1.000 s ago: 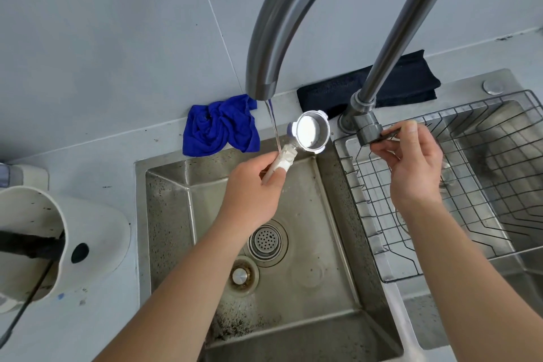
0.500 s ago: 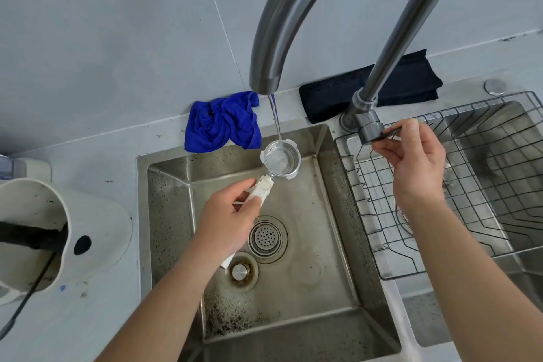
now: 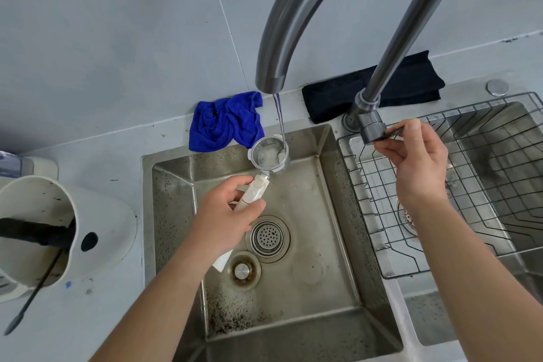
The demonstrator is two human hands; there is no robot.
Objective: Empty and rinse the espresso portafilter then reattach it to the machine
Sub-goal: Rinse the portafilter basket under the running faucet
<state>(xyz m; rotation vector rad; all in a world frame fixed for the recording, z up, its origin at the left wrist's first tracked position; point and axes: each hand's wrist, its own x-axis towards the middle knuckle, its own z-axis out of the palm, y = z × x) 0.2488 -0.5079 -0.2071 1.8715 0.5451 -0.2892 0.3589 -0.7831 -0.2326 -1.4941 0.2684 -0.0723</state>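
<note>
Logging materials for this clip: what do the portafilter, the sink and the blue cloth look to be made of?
Portafilter: shiny metal basket, probably steel, reflecting under the water; its handle looks like smooth cream plastic.
Sink: brushed stainless steel by its dull grey sheen and folded corners, speckled with dark grounds.
Blue cloth: soft fabric, likely microfibre or terry, bunched in folds.

No lettering, label, brand, number or sign can be read anywhere here. The portafilter [image 3: 269,156] and its pale handle show no print. The faucet [image 3: 282,23] and its lever block carry no legible mark. The white bin [image 3: 97,232] on the counter [image 3: 97,156] is bare of print, and so are the blue cloth [image 3: 226,122] and the black cloth [image 3: 411,79]. The sink [image 3: 308,288] and the rack [image 3: 440,185] bear no stamp that can be made out.
</note>
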